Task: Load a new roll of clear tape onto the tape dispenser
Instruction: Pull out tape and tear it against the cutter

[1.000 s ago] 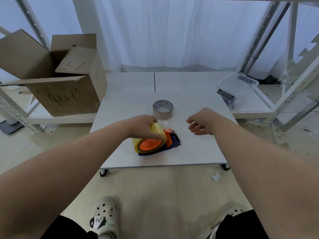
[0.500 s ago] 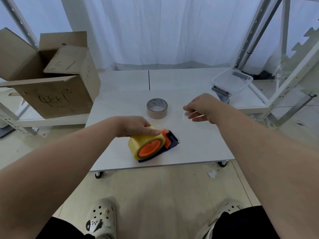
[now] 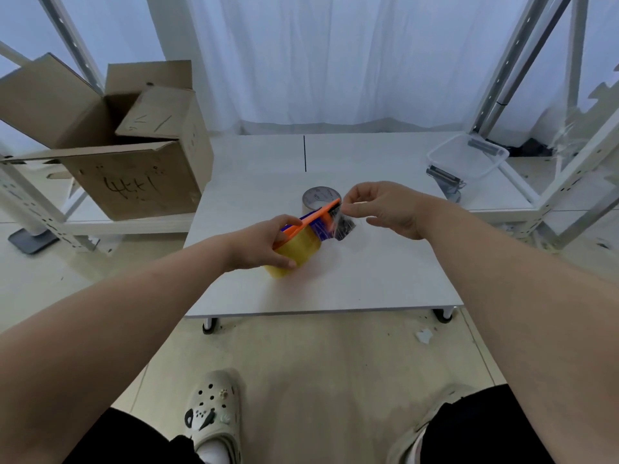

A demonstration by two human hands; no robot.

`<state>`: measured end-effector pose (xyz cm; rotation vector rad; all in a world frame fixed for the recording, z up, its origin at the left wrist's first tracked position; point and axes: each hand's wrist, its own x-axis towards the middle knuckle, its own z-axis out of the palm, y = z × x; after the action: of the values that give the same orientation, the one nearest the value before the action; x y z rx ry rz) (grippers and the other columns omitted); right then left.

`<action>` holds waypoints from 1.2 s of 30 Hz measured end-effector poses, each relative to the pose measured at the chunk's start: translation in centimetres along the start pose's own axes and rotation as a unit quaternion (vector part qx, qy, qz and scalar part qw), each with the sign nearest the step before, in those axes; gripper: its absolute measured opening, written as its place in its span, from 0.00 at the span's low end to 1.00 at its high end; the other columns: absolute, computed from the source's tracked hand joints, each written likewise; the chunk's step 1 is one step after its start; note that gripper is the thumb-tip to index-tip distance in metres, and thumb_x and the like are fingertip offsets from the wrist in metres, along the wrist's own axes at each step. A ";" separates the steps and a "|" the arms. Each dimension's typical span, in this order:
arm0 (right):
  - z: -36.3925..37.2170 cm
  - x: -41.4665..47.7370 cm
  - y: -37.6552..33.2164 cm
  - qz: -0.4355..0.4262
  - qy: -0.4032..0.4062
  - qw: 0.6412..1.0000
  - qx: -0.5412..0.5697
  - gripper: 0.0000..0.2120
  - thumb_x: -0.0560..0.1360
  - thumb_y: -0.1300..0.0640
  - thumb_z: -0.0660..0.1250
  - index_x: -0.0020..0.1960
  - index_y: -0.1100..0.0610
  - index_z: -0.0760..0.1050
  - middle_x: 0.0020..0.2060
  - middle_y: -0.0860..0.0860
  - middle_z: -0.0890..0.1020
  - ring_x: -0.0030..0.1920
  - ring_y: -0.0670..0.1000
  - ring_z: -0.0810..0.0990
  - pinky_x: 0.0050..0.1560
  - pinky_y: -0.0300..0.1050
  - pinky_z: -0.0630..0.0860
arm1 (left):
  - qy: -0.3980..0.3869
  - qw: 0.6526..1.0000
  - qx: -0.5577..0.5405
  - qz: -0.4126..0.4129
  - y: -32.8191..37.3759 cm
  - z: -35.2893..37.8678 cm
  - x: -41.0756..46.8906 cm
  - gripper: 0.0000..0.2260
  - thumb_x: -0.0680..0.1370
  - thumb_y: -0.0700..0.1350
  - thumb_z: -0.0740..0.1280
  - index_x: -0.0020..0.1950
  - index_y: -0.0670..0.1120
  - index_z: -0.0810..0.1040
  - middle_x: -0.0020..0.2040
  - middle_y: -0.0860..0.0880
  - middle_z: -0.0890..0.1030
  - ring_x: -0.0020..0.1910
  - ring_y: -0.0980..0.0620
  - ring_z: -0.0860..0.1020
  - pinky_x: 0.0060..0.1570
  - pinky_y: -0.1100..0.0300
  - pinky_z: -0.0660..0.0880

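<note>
While both hands (image 3: 264,244) hold the dispenser (image 3: 311,226), a brown roll (image 3: 320,199) sits behind.

Left hand (image 3: 264,241) curled in grasp, palm down, forearm extended. Right hand (image 3: 385,209) raised, thumb and fingers pinched, wrist bent.

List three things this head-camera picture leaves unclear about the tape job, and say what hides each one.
1. Where the tape end sits on the dispenser: clear film, blurred, partly behind the right hand.
2. How the yellow roll sits on its hub: the left hand covers it.
3. The print on the spare roll: too small, and the dispenser overlaps it.
</note>
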<state>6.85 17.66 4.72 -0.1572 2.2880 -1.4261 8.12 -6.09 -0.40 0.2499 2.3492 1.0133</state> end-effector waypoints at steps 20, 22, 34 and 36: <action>1.8 1.8 -1.3 -0.042 -0.035 0.998 0.027 0.08 0.75 0.61 0.67 0.39 0.53 0.74 0.38 0.46 0.80 0.46 0.47 0.76 0.60 0.47 0.71 | 0.005 0.993 -0.100 -0.059 0.5 -1.5 0.3 0.33 0.75 0.47 0.65 0.74 0.62 0.52 0.70 0.48 0.64 0.65 0.41 0.68 0.57 0.44 0.76; 1.8 1.7 -1.3 -0.045 -0.035 0.998 0.029 0.07 0.75 0.61 0.68 0.39 0.54 0.74 0.39 0.46 0.80 0.46 0.47 0.77 0.60 0.47 0.71 | 0.040 0.990 -0.117 -0.067 0.7 -1.6 0.6 0.27 0.78 0.52 0.61 0.75 0.59 0.54 0.71 0.47 0.66 0.65 0.41 0.70 0.56 0.46 0.76; 1.7 0.9 -2.4 -0.071 -0.060 0.995 -0.037 0.06 0.75 0.59 0.68 0.41 0.53 0.74 0.44 0.50 0.79 0.43 0.44 0.76 0.49 0.39 0.72 | 0.138 0.985 0.093 0.036 2.2 -2.2 0.5 0.22 0.77 0.46 0.67 0.71 0.50 0.68 0.65 0.49 0.76 0.45 0.48 0.81 0.52 0.50 0.79; 1.5 0.7 -2.7 -0.075 -0.058 0.993 -0.063 0.05 0.76 0.59 0.67 0.41 0.54 0.75 0.39 0.48 0.79 0.38 0.42 0.75 0.45 0.37 0.71 | 0.132 0.987 0.085 0.039 2.2 -2.1 0.5 0.21 0.77 0.45 0.65 0.70 0.51 0.69 0.64 0.49 0.76 0.47 0.46 0.81 0.51 0.50 0.80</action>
<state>6.55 14.93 6.29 -0.4483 2.3112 -1.3060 6.44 -5.67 2.14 0.2906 2.6913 0.9305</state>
